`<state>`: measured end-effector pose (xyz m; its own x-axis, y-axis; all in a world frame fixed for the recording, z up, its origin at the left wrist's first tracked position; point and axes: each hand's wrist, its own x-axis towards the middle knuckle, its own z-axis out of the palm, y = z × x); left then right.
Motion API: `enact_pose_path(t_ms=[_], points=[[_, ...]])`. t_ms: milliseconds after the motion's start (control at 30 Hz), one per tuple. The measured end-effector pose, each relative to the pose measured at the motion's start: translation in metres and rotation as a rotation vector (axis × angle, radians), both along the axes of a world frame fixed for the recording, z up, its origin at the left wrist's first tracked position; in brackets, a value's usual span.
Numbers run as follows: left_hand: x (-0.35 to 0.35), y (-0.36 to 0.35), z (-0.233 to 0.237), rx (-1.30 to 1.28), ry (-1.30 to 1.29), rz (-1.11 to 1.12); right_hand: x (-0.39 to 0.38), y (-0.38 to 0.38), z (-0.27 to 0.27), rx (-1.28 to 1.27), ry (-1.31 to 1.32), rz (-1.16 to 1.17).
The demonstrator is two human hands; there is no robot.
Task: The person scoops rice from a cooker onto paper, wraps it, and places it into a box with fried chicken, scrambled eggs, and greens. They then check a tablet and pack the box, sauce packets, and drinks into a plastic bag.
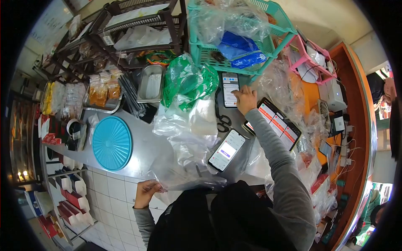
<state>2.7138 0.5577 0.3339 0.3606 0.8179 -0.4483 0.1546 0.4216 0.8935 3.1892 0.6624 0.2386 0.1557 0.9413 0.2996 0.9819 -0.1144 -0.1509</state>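
Note:
My left hand (147,192) is at the table's front edge, fingers pinched on the edge of a clear plastic bag (167,173). The bag spreads rightward over the metal table top. My right hand (246,99) reaches forward to a phone (230,90) lying by the teal rack, fingertips at its lit screen and nothing held. Under my right forearm lies a tablet (278,121) showing red and white panels. A second lit phone (228,149) rests nearer me. Black-handled scissors (224,123) lie between the phones, their blades partly hidden.
A round blue lid (112,143) sits at the left table edge. Behind are a metal container (150,83), green plastic bags (188,83), a teal rack (251,67) and brown racks (134,42). Packed food (104,90) fills a tray. Crumpled clear plastic and cables crowd the right.

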Motion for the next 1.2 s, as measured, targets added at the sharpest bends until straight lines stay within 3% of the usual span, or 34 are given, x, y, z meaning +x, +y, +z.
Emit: enact_pose_path(t_ms=[100, 200, 267, 333, 433, 467, 500, 533, 567, 600, 633, 667, 700, 767, 833, 867, 933, 967, 1000, 1033, 1067, 1100, 1167, 1200], points=[[-0.016, -0.016, -0.004, 0.005, 0.052, 0.068, -0.004, 0.000, 0.011, 0.206, 0.195, -0.045], [-0.040, -0.041, -0.006, -0.071, 0.043, 0.051, -0.016, -0.013, 0.036, 0.298, 0.205, -0.097], [-0.050, -0.066, -0.014, -0.119, 0.051, 0.050, -0.007, -0.015, 0.030, 0.233, 0.138, -0.161], [-0.019, -0.091, 0.008, -0.122, 0.021, 0.254, 0.009, -0.005, 0.006, 0.217, 0.149, -0.230], [0.005, -0.131, 0.012, -0.061, 0.027, 0.475, -0.025, -0.017, 0.040, 0.243, 0.620, 0.006], [0.006, -0.147, 0.006, -0.031, 0.036, 0.525, -0.061, -0.038, 0.070, 0.127, 0.814, 0.184], [0.006, -0.161, -0.001, -0.019, 0.019, 0.543, -0.089, -0.058, 0.066, 0.106, 0.943, 0.495], [0.004, -0.179, -0.022, -0.083, -0.037, 0.632, -0.123, -0.088, 0.063, -0.148, 0.836, 0.667], [0.004, -0.191, -0.041, -0.110, -0.156, 0.670, -0.153, -0.116, 0.099, -0.510, 1.033, 0.986], [0.009, -0.204, -0.052, -0.142, -0.274, 0.714, -0.185, -0.151, 0.116, -0.609, 1.061, 1.100], [0.057, -0.192, -0.010, -0.199, -0.191, 0.822, -0.209, -0.177, 0.121, -0.729, 0.813, 1.159], [0.062, -0.202, -0.016, -0.054, -0.196, 0.682, -0.224, -0.197, 0.116, -0.725, 0.701, 1.114], [0.051, -0.225, -0.051, -0.014, -0.334, 0.586, -0.240, -0.212, 0.110, -0.712, 0.588, 1.095], [0.097, -0.226, -0.024, -0.170, -0.358, 0.866, -0.258, -0.225, 0.096, -0.705, 0.792, 1.145], [0.090, -0.238, -0.010, -0.223, -0.397, 0.914, -0.272, -0.234, 0.078, -0.804, 1.106, 1.272], [0.086, -0.245, -0.004, -0.256, -0.427, 0.918, -0.275, -0.235, 0.083, -0.888, 1.077, 1.350], [0.048, -0.272, 0.000, -0.154, -0.380, 0.825, -0.274, -0.233, 0.093, -0.990, 1.070, 1.376], [0.009, -0.294, 0.008, 0.035, -0.194, 0.867, -0.270, -0.227, 0.098, -1.013, 1.093, 1.330], [-0.025, -0.311, 0.016, 0.217, 0.004, 0.896, -0.262, -0.212, 0.110, -0.871, 1.075, 1.229], [-0.028, -0.316, 0.043, 0.256, 0.148, 1.071, -0.261, -0.201, 0.128, -0.723, 1.058, 1.125], [-0.029, -0.318, 0.073, 0.299, 0.294, 1.236, -0.269, -0.209, 0.148, -0.409, 0.964, 1.202], [-0.036, -0.314, 0.081, 0.520, 0.429, 1.348, -0.280, -0.217, 0.165, -0.087, 0.868, 1.252], [-0.044, -0.307, 0.087, 0.942, 0.710, 1.533, -0.335, -0.222, 0.198, 0.111, 1.121, 1.121], [-0.053, -0.302, 0.084, 0.856, 0.499, 1.584, -0.358, -0.222, 0.194, 0.112, 1.126, 1.136]])
